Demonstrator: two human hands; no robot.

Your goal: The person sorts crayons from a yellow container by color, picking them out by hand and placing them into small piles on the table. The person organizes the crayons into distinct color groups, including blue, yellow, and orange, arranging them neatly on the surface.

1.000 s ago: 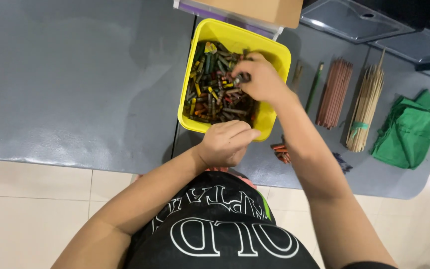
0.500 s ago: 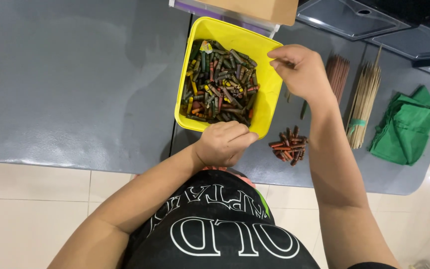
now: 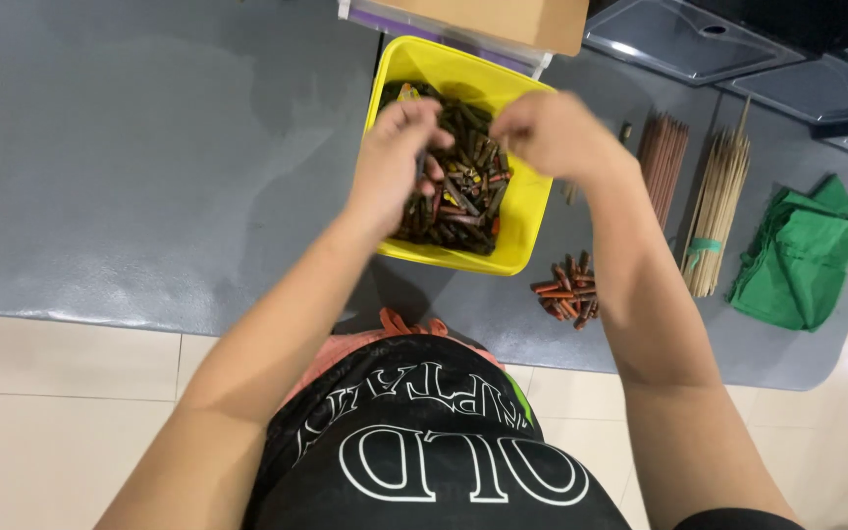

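Glossy yellow plastic tub (image 3: 530,211); matt grey tabletop (image 3: 149,147) (faintly mottled); green cloth (image 3: 799,257); pale wooden skewers (image 3: 716,211).

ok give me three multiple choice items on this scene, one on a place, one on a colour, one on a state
1. Where is the small pile of reddish sticks?
A. inside the tub
B. on the grey table, right of the tub
C. on the green cloth

2. What colour is the tub?
A. yellow
B. blue
C. white

3. How are the left hand and right hand?
A. flat on the table
B. raised over the tub
C. holding the skewers

Answers: 1 B, the pile lies on bare table; 2 A, yellow walls; 3 B, both hover above its contents.
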